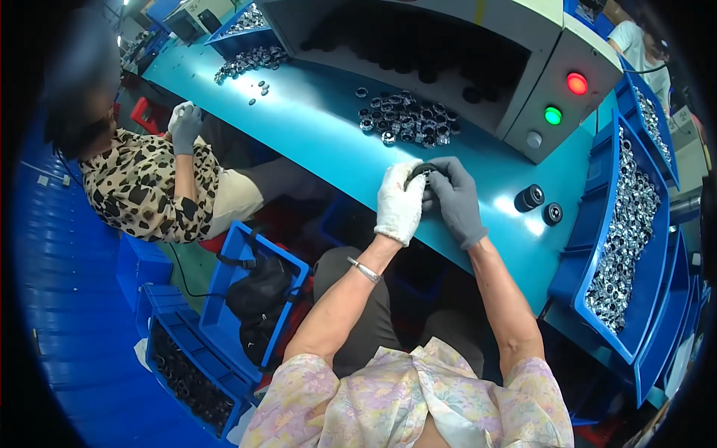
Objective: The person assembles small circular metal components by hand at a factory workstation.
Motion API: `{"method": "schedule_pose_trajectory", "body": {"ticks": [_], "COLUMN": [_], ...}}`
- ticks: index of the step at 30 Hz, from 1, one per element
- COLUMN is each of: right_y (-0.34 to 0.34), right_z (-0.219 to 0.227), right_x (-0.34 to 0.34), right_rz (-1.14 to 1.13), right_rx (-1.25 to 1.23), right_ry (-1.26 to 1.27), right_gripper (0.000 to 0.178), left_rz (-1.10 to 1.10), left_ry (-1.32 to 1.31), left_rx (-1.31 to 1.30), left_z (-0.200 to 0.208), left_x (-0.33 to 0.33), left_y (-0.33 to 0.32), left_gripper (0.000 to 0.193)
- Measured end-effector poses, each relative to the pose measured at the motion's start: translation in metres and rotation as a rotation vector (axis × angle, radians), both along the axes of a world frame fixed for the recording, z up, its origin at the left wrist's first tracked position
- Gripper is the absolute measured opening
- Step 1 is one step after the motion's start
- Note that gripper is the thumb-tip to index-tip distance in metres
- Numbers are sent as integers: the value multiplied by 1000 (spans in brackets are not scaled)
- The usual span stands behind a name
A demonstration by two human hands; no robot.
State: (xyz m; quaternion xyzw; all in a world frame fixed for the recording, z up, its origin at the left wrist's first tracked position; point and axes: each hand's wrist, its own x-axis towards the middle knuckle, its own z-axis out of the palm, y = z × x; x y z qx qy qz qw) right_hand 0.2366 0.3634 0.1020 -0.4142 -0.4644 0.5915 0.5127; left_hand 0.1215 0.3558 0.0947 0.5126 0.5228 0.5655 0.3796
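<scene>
In front of me, over the near edge of the teal table (321, 138), a black round part (425, 169) is pinched between my two gloved hands. My left hand (399, 200), in a white glove, closes on its left side. My right hand (455, 196), in a grey glove, grips it from the right, and the fingers hide much of it. Beyond my hands lies a heap of small shiny black-and-silver round parts (409, 119). Two black cylindrical parts, a larger one (529, 198) and a smaller one (553, 214), stand to the right of my right hand.
A grey machine housing (553, 82) with red and green lights stands at the back. Blue bins (579, 287) of shiny parts flank the right side. On the left sits a co-worker (149, 179) in gloves. A blue crate (216, 299) with a black bag is at my lower left.
</scene>
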Motion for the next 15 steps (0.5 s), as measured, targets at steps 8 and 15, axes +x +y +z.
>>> {"method": "schedule_pose_trajectory", "body": {"ticks": [8,15], "right_y": [-8,1], "right_z": [-10,-29], "right_x": [-3,-15], "right_rz": [-118,-135], "right_rx": [375,530], "right_ry": [-489,-577], "right_gripper": [17,9], "left_rz": [102,92], "left_ry": [391,484], "left_rx": [192,327], "left_z": [0,-24], "left_x": [-1,-13], "left_y": [-16,-7], "left_gripper": [20,15]}}
